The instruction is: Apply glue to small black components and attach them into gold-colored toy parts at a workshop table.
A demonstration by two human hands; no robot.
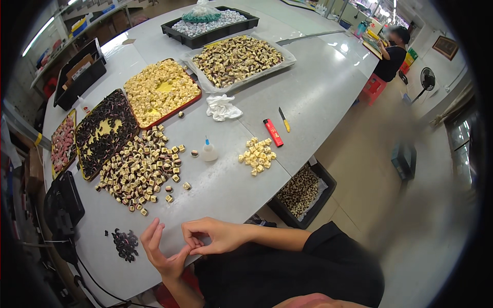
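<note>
My left hand (pixel 164 255) is raised over the table's near edge, its fingers stretched out and nothing visible in them. Its thumb meets the fingertips of my right hand (pixel 215 237), which are pinched together; whatever lies between them is hidden. Left of my hands is a small heap of curved black pieces (pixel 125 245). Beyond them spreads a pile of small cream-and-dark cubes (pixel 141 169). To the right lies a smaller group of cream cubes (pixel 257 155). Between the two piles stands a small needle-tipped bottle (pixel 209 152).
A red lighter (pixel 273 133), a yellow-handled knife (pixel 285 121) and a crumpled white tissue (pixel 223 108) lie on the grey table. Several trays of small pieces, including a cream-filled tray (pixel 196 94), line the far side. A black crate (pixel 331 180) sits below the right edge. Another person (pixel 395 59) sits far right.
</note>
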